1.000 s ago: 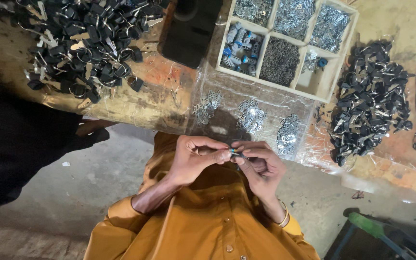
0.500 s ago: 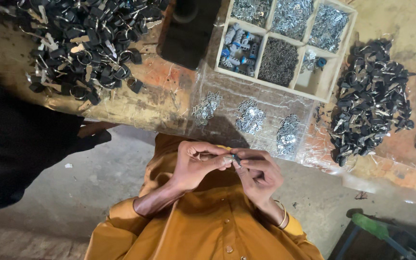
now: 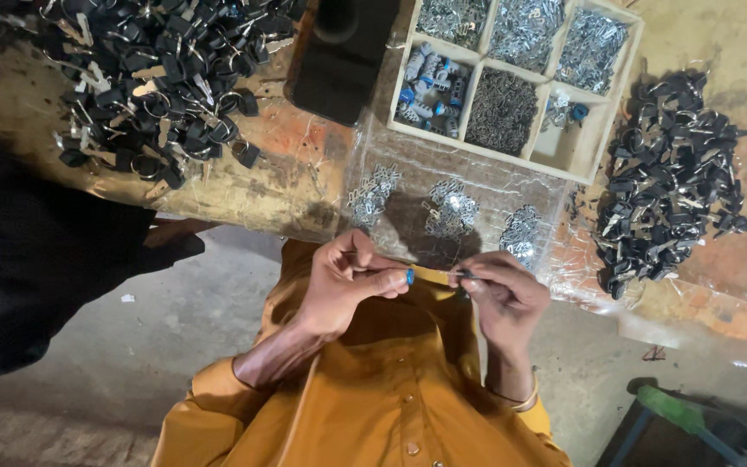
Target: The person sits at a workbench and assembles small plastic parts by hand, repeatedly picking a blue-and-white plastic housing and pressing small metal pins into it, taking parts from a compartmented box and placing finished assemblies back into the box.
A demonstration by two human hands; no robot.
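The surface (image 3: 304,182) carries heaps of black keys (image 3: 157,78) and a compartment tray (image 3: 512,78). Below its edge, over my orange shirt (image 3: 373,398), my left hand (image 3: 343,285) pinches a small blue-tipped part (image 3: 410,277); my right hand (image 3: 503,298) pinches a tiny dark piece (image 3: 464,274) beside it

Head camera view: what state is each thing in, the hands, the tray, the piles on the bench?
Left hand: raised off the bench, fingers pinched on a small blue-tipped part.
Right hand: raised, fingertips pinching a thin dark piece.
Divided tray: open, most compartments filled, one nearly empty.
Black key pile, left: loose heap.
Black piece pile, right: loose heap.
Three small metal piles: separate, on clear plastic.
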